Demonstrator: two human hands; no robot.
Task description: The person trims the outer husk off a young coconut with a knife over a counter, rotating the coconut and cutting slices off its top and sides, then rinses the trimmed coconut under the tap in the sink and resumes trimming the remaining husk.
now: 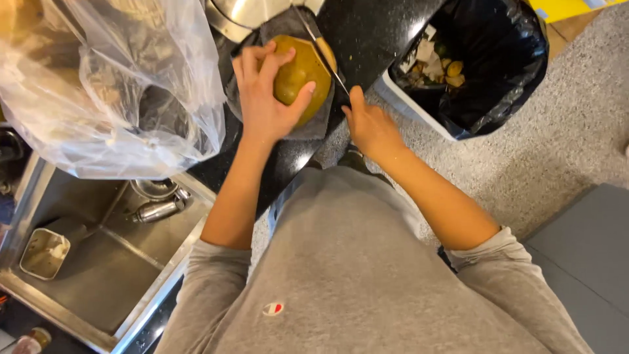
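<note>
Fingers (252, 62) of the left hand (262, 105) are spreading over and grasping a green-yellow coconut (303, 75), pressing it onto a dark cloth (314, 124) lying on the black bench (367, 33). Beside it, a clear plastic bag (118, 85) is sitting above the steel sink (98, 262), and a black-lined bin (498, 59) is standing on the floor. The right hand (370, 128) is clenching a knife (321, 49), its blade resting against the coconut.

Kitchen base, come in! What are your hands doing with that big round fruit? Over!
Left hand clamped on round green-yellow fruit, steadying it on dark cloth. Right hand gripping knife, blade against fruit. Plastic bag close on the left; lined bin open beside counter.
</note>
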